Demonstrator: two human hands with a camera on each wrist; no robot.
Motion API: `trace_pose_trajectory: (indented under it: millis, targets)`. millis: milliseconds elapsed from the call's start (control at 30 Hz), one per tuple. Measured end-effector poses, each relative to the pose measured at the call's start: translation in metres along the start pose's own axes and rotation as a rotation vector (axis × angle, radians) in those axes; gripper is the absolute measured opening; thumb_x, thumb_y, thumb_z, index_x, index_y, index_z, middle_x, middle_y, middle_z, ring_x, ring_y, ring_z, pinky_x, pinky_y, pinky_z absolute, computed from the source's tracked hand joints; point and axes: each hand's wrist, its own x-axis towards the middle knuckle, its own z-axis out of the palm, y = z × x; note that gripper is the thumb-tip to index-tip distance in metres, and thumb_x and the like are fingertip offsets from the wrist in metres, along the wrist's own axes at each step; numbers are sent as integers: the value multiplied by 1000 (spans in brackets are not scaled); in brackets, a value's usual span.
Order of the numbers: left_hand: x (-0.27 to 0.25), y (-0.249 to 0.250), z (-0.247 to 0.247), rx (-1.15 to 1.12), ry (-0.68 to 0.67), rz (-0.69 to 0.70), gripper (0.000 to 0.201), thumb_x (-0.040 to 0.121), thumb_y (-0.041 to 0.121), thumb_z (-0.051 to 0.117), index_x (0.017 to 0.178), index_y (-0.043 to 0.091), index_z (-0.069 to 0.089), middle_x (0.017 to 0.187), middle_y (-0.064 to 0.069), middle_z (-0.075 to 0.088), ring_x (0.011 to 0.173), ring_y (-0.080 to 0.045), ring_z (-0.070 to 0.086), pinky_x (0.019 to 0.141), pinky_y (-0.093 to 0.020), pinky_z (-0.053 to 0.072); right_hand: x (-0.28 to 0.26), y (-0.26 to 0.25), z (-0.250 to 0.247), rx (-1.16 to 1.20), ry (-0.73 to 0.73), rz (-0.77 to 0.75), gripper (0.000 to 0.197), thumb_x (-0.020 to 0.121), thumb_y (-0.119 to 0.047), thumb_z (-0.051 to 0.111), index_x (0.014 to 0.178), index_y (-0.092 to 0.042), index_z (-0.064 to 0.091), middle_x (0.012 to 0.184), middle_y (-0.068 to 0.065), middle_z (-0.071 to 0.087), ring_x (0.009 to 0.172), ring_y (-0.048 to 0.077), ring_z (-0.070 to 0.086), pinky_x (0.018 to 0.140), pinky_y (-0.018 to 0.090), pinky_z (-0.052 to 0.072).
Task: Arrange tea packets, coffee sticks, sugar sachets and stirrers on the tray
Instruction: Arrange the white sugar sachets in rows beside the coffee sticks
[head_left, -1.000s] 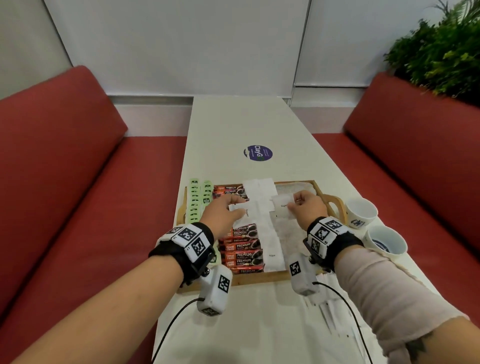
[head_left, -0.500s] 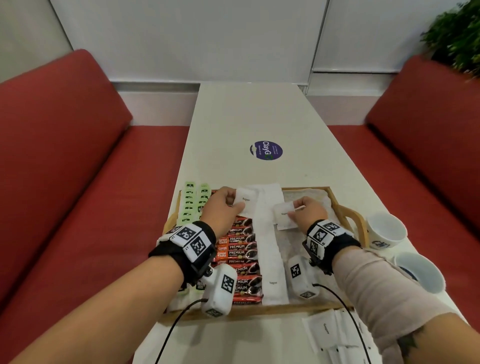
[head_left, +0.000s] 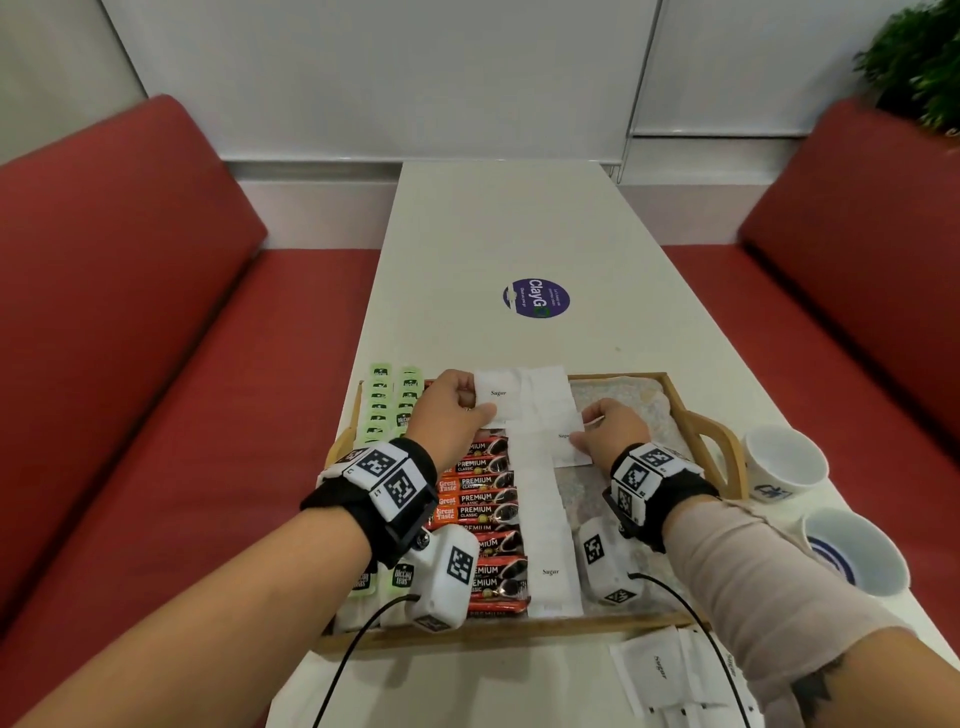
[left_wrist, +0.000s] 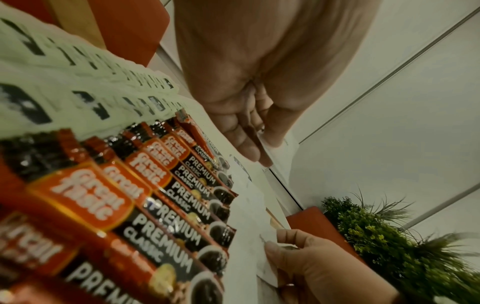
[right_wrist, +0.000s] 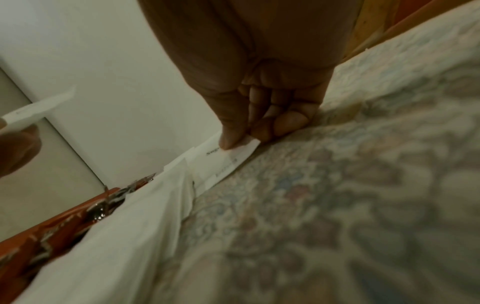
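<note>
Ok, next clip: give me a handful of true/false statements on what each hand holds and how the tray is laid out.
1. The left hand pinches a sugar sachet. True.
2. The right hand is empty. False: it pinches another sachet low over the tray.
3. The coffee sticks lie between the green tea packets and the sugar column. True.
4. Both cups stand on the tray. False: they stand on the table, right of it.
5. More sachets lie off the tray. True.

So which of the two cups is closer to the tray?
The far cup, the one sitting right beside the tray's right handle. The other cup sits nearer the person and farther out toward the table's right edge.
</note>
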Motion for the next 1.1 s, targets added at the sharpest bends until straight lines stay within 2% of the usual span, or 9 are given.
trace_pose_trajectory:
  millis: [233,300,400,500,600,667,800,933,1100]
  targets:
    - [1,-4,-1,66,13,10,19,89,5,61,105,13,52,108,-12,64,101,-27,63,87,-41,55,-5,-10,-2,-101,-14,-21,26,84,-15,68,103,-14,50,92,3,53,84,22,53,72,30,46]
    - [2,-4,-1,120,24,40,20,88,7,63,104,14,54,104,-9,65,97,-25,63,90,-39,52,-6,-13,-5,-126,-5,-57,27,84,-18,67,104,-14,49,94,3,53,86,22,53,72,29,43]
    - [3,-2,0,138,48,66,20,87,7,65,103,14,55,97,-5,65,90,-21,62,88,-36,52,-11,-19,-12,28,27,-193,16,88,-17,64,102,-16,58,93,2,56,86,20,55,74,27,42]
    - [4,-1,5,134,74,73,20,85,7,66,100,15,56,89,0,63,86,-19,62,85,-34,52,-28,-29,-21,155,-103,-371,8,89,-14,62,96,-18,65,86,-1,61,71,10,55,63,15,45]
    - [2,0,13,146,90,90,19,83,8,68,96,17,58,84,4,63,86,-19,64,84,-33,51,-42,-37,-27,202,-190,-411,12,88,-18,66,100,-15,66,76,-5,61,62,4,53,48,3,39]
    - [0,1,17,121,73,103,19,82,7,69,94,17,58,80,6,63,82,-17,64,82,-32,52,-46,-38,-27,264,-173,-390,2,88,-16,65,89,-15,64,73,-4,61,60,6,52,46,4,39]
    - [-5,4,23,57,-5,105,23,81,2,70,94,16,56,79,4,65,77,-16,65,77,-32,55,-45,-32,-28,302,-113,-359,25,89,-10,62,67,-20,58,64,-5,59,50,3,51,47,9,40]
    - [-6,5,26,7,-39,98,30,82,0,69,99,19,53,93,3,63,73,-13,60,83,-38,52,-40,-20,-34,203,-53,-262,31,92,-10,56,63,-18,51,62,-2,54,50,9,50,48,17,39]
    - [-4,1,26,15,13,103,28,85,-2,63,105,16,54,100,1,60,76,-11,56,78,-28,50,-26,0,-38,-8,-95,-78,31,93,-15,54,63,-17,48,63,-1,50,56,13,47,50,22,35]
